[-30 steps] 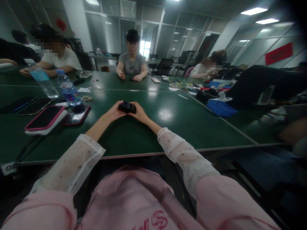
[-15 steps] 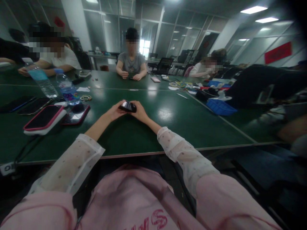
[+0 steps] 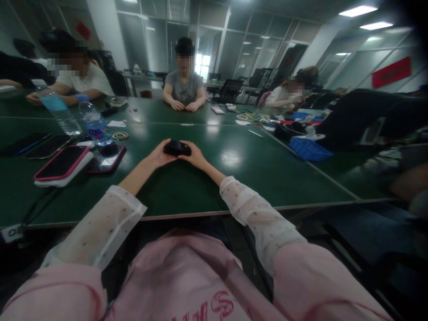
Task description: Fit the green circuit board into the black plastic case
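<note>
Between my two hands is a small black box-shaped device [image 3: 177, 148] with a glossy dark face; its exact kind cannot be made out. My left hand [image 3: 162, 154] grips its left end, the fingers partly hidden behind it. My right hand [image 3: 194, 154] is closed on the right end, with fingertips at its near lower edge. Both hands hold it over the green table [image 3: 187, 191], toward the middle. Whether it touches the tabletop cannot be seen.
Phones lie at the left, one a pink-edged phone [image 3: 63, 162], near two water bottles [image 3: 93, 120]. A tape roll [image 3: 120, 136] lies beside them. At the right are a blue basket [image 3: 310, 148], cables and a pen [image 3: 255, 133]. Across the table sits a person in grey [image 3: 185, 87].
The black device has tilted in my hands, so its bright reflection is gone and its face looks dark. The person opposite has brought their hands closer together.
</note>
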Demonstrator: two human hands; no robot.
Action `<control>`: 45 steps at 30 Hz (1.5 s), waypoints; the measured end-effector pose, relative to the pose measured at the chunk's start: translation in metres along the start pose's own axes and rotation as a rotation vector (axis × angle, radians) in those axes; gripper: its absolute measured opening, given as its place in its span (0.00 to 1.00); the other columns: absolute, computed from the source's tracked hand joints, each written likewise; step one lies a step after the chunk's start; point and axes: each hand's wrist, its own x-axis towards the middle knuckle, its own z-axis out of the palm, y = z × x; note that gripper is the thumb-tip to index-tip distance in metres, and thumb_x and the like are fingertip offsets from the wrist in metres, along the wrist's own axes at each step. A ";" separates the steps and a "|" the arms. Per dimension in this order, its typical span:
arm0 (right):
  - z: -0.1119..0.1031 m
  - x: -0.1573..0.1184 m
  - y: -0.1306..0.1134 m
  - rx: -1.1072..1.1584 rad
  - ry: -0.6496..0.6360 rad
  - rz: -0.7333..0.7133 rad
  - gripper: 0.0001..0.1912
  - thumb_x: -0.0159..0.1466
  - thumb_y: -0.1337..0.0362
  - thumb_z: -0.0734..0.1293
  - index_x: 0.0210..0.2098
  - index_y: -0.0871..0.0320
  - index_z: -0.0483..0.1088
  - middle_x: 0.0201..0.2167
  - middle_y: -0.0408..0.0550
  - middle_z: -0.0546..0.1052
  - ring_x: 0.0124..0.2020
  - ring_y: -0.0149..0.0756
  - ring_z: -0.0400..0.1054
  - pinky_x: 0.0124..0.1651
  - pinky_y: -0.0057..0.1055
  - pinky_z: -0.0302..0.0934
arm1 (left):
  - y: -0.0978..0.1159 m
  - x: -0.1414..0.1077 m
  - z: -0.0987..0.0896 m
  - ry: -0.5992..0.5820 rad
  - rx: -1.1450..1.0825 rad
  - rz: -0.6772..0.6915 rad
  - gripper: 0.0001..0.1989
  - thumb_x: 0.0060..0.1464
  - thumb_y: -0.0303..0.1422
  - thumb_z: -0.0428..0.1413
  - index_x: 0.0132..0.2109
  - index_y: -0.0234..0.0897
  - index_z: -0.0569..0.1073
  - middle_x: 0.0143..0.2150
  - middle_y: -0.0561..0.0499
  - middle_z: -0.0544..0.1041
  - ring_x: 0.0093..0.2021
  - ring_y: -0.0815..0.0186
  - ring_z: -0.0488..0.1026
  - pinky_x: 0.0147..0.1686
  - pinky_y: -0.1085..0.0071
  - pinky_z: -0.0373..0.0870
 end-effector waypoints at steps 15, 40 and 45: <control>0.004 0.000 0.008 -0.004 -0.060 0.055 0.36 0.54 0.51 0.74 0.59 0.55 0.64 0.56 0.58 0.72 0.57 0.51 0.67 0.59 0.50 0.60 | 0.005 0.005 -0.006 -0.046 0.050 -0.089 0.26 0.62 0.46 0.51 0.59 0.32 0.68 0.40 0.39 0.80 0.40 0.56 0.80 0.43 0.61 0.76; 0.004 0.001 0.011 0.096 -0.052 0.110 0.38 0.53 0.45 0.74 0.57 0.57 0.66 0.54 0.57 0.73 0.56 0.49 0.68 0.61 0.47 0.59 | 0.003 0.007 -0.004 -0.039 0.040 -0.082 0.22 0.68 0.41 0.42 0.54 0.29 0.70 0.34 0.40 0.80 0.35 0.57 0.80 0.38 0.62 0.78; 0.004 0.001 0.011 0.111 -0.046 0.130 0.37 0.52 0.46 0.74 0.56 0.58 0.67 0.53 0.56 0.74 0.55 0.49 0.69 0.60 0.46 0.60 | 0.003 0.008 -0.005 -0.038 0.038 -0.072 0.20 0.67 0.40 0.44 0.53 0.30 0.72 0.34 0.40 0.80 0.36 0.55 0.80 0.38 0.61 0.78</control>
